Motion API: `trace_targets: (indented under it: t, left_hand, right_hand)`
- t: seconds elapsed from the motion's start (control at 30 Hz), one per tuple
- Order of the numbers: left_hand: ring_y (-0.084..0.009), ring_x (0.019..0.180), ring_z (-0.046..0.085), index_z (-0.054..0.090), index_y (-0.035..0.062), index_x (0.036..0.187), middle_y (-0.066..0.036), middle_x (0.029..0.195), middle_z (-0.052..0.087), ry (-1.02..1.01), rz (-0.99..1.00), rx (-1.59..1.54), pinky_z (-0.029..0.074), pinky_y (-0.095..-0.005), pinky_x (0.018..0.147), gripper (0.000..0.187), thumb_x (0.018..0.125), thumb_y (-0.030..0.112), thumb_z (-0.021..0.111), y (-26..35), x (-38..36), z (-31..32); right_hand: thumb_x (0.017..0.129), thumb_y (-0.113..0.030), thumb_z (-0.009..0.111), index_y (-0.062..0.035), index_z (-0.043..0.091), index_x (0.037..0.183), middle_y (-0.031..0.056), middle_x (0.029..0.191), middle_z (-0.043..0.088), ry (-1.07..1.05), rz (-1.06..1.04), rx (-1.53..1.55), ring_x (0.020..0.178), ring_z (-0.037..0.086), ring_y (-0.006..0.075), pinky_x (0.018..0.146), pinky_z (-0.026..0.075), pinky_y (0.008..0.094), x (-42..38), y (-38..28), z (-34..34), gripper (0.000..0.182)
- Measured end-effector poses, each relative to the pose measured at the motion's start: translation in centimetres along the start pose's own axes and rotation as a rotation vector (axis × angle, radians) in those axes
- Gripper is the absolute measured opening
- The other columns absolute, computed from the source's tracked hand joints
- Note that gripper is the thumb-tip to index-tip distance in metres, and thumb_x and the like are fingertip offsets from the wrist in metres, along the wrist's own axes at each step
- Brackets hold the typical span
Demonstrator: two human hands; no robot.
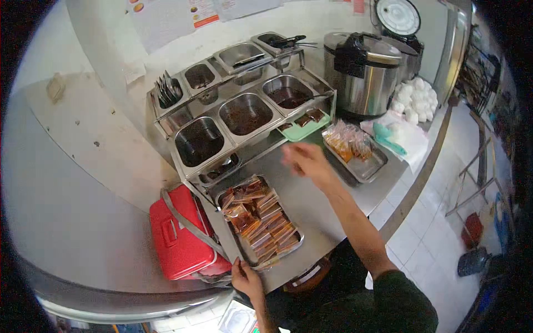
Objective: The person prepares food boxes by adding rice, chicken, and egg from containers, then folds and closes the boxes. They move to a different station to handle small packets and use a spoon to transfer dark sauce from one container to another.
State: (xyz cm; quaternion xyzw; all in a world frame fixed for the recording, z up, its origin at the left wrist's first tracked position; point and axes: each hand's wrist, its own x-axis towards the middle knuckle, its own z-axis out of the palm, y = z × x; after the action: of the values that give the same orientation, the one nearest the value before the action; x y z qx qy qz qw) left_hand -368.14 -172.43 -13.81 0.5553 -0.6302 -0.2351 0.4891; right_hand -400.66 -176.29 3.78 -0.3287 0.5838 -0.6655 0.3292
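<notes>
My left hand [247,281] is at the near left corner of a metal tray [302,238], with its fingers closed on the rim. Rows of small clear packets [266,227] with reddish-brown contents fill that tray, some lying loosely on top at its far end. Over the counter, between this tray and a green tray [302,129], my right hand [305,162] is raised and smeared by motion, its fingers partly bent. Dark brown packets [310,116] rest on the green tray. To its right, a second metal tray [371,173] carries plastic bags [347,141] with orange and brown contents.
A steel rack [166,130] with deep pans [244,114] of dark residue stands along the wall. Behind on the right are a large steel cooker [363,77], a pile of eggs [413,100] and a turquoise-handled tool [388,140]. A red cooler box [177,236] sits at the left.
</notes>
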Motion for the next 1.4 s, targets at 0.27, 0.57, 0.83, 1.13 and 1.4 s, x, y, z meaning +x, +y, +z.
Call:
trace_targets:
  t: [0.27, 0.57, 0.83, 1.13, 1.4]
  left_hand:
    - [-0.027, 0.09, 0.064, 0.063, -0.0072, 0.115, -0.017, 0.105, 0.068, 0.053, -0.054, -0.266, 0.05, -0.0355, 0.084, 0.028, 0.093, 0.01, 0.059, -1.0, -0.4, -0.6]
    - [-0.0237, 0.094, 0.06, 0.06, -0.004, 0.115, -0.014, 0.104, 0.063, 0.026, -0.036, -0.246, 0.048, -0.0348, 0.086, 0.028, 0.089, 0.004, 0.059, -0.6, -0.2, -0.6]
    - [-0.0233, 0.094, 0.06, 0.06, -0.0077, 0.113, -0.016, 0.103, 0.064, 0.105, -0.089, -0.238, 0.047, -0.035, 0.086, 0.025, 0.091, 0.004, 0.058, -0.3, -0.5, 0.2]
    - [-0.0242, 0.092, 0.061, 0.062, -0.0078, 0.109, -0.016, 0.099, 0.065, 0.129, -0.08, -0.161, 0.048, -0.0357, 0.085, 0.023, 0.091, 0.007, 0.061, -0.6, -0.5, 0.5]
    - [-0.0227, 0.089, 0.06, 0.062, -0.0054, 0.109, -0.013, 0.097, 0.065, 0.139, -0.069, -0.178, 0.048, -0.0352, 0.082, 0.024, 0.089, 0.006, 0.061, -1.2, -0.5, 0.6]
  right_hand:
    - [0.081, -0.025, 0.074, -0.0013, 0.071, 0.084, 0.013, 0.074, 0.071, 0.346, -0.422, -0.525, 0.065, 0.069, 0.025, 0.066, 0.055, 0.0345, 9.3, -0.3, 1.6, 0.024]
    - [0.074, -0.017, 0.076, -0.007, 0.072, 0.081, 0.0095, 0.075, 0.066, 0.409, -0.928, -0.705, 0.07, 0.066, 0.0276, 0.066, 0.052, 0.0389, 12.2, 0.6, -3.7, 0.013]
    - [0.073, -0.02, 0.076, -0.01, 0.074, 0.075, 0.0085, 0.076, 0.065, 0.393, -0.811, -0.809, 0.07, 0.065, 0.0317, 0.065, 0.052, 0.0433, 13.9, 0.1, -3.0, 0.011]
    - [0.075, -0.019, 0.073, -0.0101, 0.071, 0.072, 0.0088, 0.075, 0.062, 0.51, -0.777, -0.916, 0.07, 0.065, 0.0332, 0.06, 0.051, 0.0447, 14.7, 0.5, -5.0, 0.01]
    - [0.076, -0.021, 0.075, -0.0094, 0.072, 0.077, 0.0117, 0.077, 0.064, 0.516, -0.8, -0.95, 0.073, 0.065, 0.0362, 0.064, 0.052, 0.0464, 15.8, 0.2, -7.9, 0.012]
